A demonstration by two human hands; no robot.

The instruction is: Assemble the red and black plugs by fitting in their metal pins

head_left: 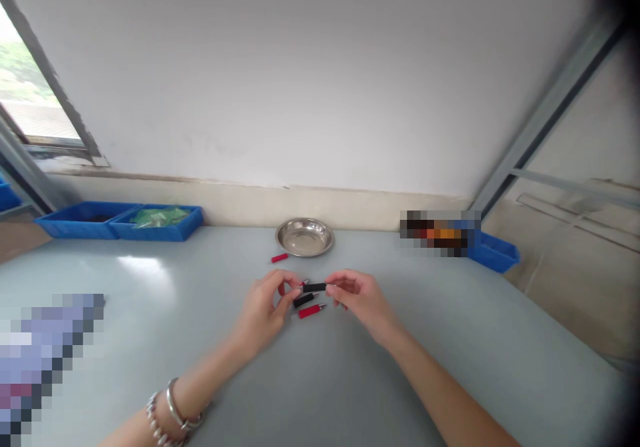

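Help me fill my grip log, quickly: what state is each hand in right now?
Left hand: closed, pinching one end of a black cylinder.
Right hand: closed, pinching its other end.

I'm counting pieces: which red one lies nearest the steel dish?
The red piece lying alone by the steel dish; the other clearly visible red one lies beside a black piece.

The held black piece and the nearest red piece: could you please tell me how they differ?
The held black piece is gripped at both ends; the nearest red piece lies on the table. The held black piece's ends are partly covered; the nearest red piece's metal tip shows. Both look slim.
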